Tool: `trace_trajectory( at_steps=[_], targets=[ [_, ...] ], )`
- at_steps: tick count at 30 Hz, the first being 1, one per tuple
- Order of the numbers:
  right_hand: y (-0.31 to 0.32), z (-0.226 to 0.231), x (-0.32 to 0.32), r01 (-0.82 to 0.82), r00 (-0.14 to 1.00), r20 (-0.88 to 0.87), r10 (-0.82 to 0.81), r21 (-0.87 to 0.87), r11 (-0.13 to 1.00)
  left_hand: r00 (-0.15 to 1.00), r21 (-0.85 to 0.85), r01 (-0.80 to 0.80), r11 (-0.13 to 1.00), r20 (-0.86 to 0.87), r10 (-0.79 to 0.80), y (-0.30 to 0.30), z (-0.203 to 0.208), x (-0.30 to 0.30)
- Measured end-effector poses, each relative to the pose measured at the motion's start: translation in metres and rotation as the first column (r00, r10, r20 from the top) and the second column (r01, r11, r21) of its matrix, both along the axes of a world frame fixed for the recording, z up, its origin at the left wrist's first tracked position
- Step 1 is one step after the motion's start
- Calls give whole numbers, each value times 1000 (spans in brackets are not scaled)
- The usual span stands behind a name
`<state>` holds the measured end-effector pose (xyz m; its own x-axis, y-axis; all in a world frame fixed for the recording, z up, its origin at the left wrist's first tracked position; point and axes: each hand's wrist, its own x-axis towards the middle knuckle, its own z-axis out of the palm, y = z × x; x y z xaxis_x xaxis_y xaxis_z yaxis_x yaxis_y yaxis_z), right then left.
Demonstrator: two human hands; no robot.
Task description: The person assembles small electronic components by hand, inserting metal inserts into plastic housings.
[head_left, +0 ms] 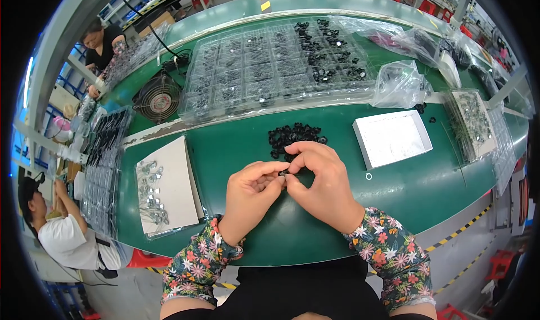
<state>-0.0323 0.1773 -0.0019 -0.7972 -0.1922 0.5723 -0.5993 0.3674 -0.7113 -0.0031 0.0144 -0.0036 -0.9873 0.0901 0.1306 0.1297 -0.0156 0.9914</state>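
Observation:
My left hand (256, 188) and my right hand (322, 179) meet over the green table (264, 241), fingertips pinched together. Between them is a small black part (284, 173), mostly covered by the fingers; its exact kind is too small to tell. Just beyond my fingers lies a loose pile of small black ring-like parts (289, 135). To the right sits a shallow white box (391, 140), with a tiny white ring (368, 176) on the table by its near corner. A beige card (169, 182) bearing several small clear-and-silver pieces rests left of my left hand.
Clear compartment trays (242, 66) with small parts stretch across the back, black rings (326, 44) at their right. A black fan (158, 97) stands at the left. Plastic bags (399, 83) and another card (475, 120) are at the right. Two people (62, 230) sit at the left.

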Motion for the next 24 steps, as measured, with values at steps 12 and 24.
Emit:
trace_trajectory(
  at_steps=[12,24],
  targets=[
    [0,-5,-5,0,997,-83,4,37,999,999,-9,-47,999,9,47,7,1,-3],
    [14,11,-1,-56,998,-24,60,132,990,991,-242,-45,969,-135,12,-3,11,-3]
  ],
)
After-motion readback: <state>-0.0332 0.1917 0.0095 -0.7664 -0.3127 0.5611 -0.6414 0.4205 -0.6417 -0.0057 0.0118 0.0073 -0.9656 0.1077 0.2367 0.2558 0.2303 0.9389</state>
